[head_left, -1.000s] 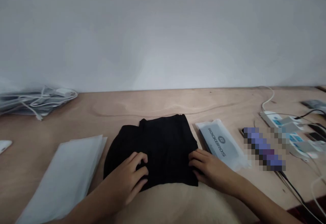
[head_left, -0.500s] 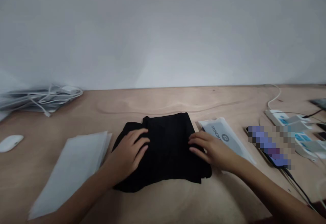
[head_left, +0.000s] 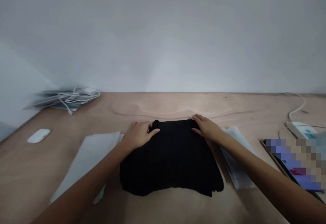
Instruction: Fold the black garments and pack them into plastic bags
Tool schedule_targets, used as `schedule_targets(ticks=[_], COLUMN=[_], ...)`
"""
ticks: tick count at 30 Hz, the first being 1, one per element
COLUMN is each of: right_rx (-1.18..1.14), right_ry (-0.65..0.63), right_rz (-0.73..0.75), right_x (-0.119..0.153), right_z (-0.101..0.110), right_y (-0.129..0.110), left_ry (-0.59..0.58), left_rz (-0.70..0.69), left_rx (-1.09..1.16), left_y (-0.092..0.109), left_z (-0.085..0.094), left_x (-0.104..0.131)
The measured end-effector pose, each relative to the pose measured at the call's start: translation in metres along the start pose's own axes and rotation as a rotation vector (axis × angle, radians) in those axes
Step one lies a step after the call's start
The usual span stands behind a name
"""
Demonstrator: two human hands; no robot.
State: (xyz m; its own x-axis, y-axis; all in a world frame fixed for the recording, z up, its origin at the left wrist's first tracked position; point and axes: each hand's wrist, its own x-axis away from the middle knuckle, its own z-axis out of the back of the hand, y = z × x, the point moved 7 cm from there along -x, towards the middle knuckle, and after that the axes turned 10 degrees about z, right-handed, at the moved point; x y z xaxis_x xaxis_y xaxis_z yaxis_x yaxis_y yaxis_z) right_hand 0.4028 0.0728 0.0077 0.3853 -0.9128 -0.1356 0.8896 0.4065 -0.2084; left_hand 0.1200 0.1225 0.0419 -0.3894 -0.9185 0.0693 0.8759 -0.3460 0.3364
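A black cloth [head_left: 169, 159], folded into a rough block, lies on the wooden table in front of me. My left hand [head_left: 141, 134] is at its far left corner, thumb on top and fingers curled at the edge, gripping it. At the far right corner my right hand [head_left: 205, 127] has its thumb on the cloth and its fingers over the far edge, pinching that corner. White translucent sheets or bags [head_left: 89, 156] lie left of the cloth, partly under my left forearm. To the right, a plastic packet [head_left: 238, 169] is partly covered by my right forearm.
On the wooden table [head_left: 173, 105], a white oval case [head_left: 39, 136] sits at the left. Grey packets with white cables [head_left: 73, 98] lie at the back left. A phone [head_left: 292, 169] and a white power strip [head_left: 303, 128] are at the right. A wall rises behind.
Both hands have moved from the sides of the cloth to its far corners and closed on them. The view has shifted, so the table items appear further right.
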Motion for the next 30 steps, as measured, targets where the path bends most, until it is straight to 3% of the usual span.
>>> schedule_targets(ticks=[3, 7, 13, 17, 20, 22, 25, 27, 30], right_rx=[0.004, -0.005, -0.01, 0.001, 0.009, -0.009, -0.033, 0.043, 0.191], right_ry=[0.023, 0.024, -0.053, -0.063, -0.029, 0.039, 0.141, 0.184, 0.086], right_rz=[0.0, 0.055, 0.095, 0.066, 0.029, -0.009, -0.13, -0.226, -0.355], right_x=[0.01, 0.024, 0.037, 0.04, 0.045, 0.053, 0.077, 0.102, 0.146], right_z=[0.006, 0.002, -0.022, -0.023, -0.012, 0.003, 0.028, 0.042, 0.046], right_y=[-0.012, -0.044, -0.069, -0.072, -0.074, -0.064, -0.021, 0.02, 0.076], left_ry=[-0.021, 0.073, 0.092, 0.135, 0.218, 0.202, -0.033, -0.124, -0.171], left_rz=[-0.042, -0.037, -0.104, -0.094, -0.087, -0.158, -0.347, -0.326, -0.264], left_rx=[0.01, 0.03, 0.057, 0.1, 0.118, 0.12, 0.011, -0.058, -0.083], left_y=[0.0, 0.004, 0.023, 0.029, 0.04, 0.053, 0.068, 0.06, 0.046], left_z=[0.005, 0.008, -0.01, 0.006, 0.021, 0.018, -0.016, -0.036, -0.049], left_x=[0.004, -0.005, -0.023, -0.025, 0.002, 0.035, 0.089, 0.112, 0.123])
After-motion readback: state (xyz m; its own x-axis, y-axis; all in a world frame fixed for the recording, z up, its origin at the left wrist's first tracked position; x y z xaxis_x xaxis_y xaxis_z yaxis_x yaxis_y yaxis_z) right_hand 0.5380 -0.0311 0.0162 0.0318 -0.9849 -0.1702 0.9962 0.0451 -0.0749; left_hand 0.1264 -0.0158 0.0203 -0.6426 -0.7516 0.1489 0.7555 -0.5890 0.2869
